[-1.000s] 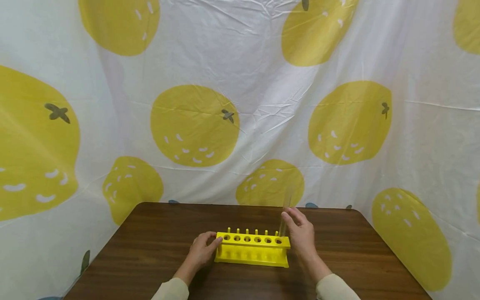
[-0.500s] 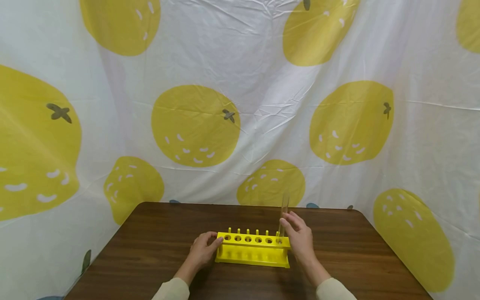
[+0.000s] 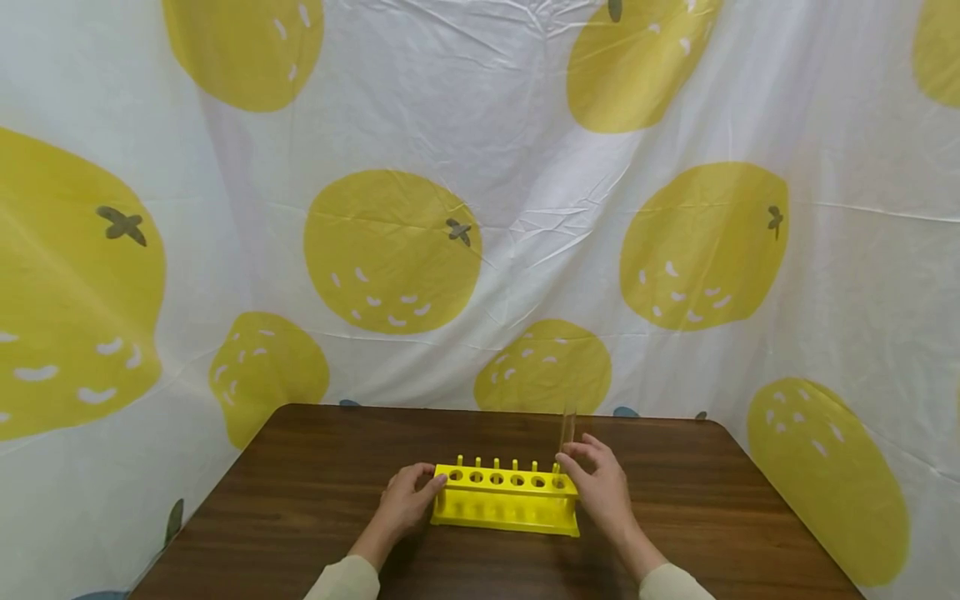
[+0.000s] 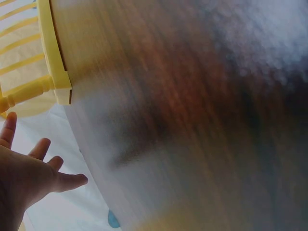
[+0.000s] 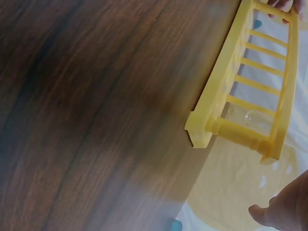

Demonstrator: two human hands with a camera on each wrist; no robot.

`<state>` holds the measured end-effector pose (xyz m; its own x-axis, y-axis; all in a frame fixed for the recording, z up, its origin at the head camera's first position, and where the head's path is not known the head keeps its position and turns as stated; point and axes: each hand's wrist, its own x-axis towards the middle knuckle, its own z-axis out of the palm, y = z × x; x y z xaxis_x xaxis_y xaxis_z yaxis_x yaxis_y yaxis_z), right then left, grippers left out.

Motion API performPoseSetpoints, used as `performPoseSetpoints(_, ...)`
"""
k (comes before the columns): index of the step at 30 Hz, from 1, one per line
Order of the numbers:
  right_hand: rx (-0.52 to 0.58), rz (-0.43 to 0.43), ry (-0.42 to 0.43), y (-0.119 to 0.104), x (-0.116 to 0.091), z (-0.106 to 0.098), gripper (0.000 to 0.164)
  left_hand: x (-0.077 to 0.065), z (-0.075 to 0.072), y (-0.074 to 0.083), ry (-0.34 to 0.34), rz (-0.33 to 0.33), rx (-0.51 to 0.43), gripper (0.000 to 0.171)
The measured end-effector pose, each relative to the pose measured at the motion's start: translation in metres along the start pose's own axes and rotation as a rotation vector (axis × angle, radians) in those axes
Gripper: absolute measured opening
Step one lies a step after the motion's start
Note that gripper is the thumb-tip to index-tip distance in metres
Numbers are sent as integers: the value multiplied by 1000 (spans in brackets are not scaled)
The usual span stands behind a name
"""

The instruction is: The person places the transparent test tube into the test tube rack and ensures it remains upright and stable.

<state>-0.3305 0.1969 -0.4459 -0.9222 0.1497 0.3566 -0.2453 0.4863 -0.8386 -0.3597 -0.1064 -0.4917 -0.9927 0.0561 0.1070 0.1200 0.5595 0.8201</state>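
A yellow test tube rack [image 3: 506,490] with one row of holes and a row of pegs behind stands upright on the table. My left hand [image 3: 405,502] holds its left end, thumb on the top plate. At the rack's right end my right hand [image 3: 602,492] pinches a clear glass test tube [image 3: 567,429], which stands nearly upright in the rightmost hole. In the right wrist view the rounded bottom of the tube [image 5: 256,119] shows just below the top plate. My left hand [image 4: 29,175] is partly cut off in the left wrist view, near the rack [image 4: 57,72].
The dark wood-grain table [image 3: 315,467] extends around the rack on every side. Behind and beside it hangs a white cloth [image 3: 525,250] printed with large yellow fruit.
My right hand has lowered the test tube from above the rack's right end into the rightmost hole. The left hand and the rack have stayed in place.
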Motion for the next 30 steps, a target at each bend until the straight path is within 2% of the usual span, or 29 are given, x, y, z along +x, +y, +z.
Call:
performPoseSetpoints(18,-74,-7,-14,15,-6,6,29,-1,-1,2,6,26,-1,51)
performPoseSetpoints(30,-97,18,-35,24,-9,9,32,1,0,0,6,13,-7,52)
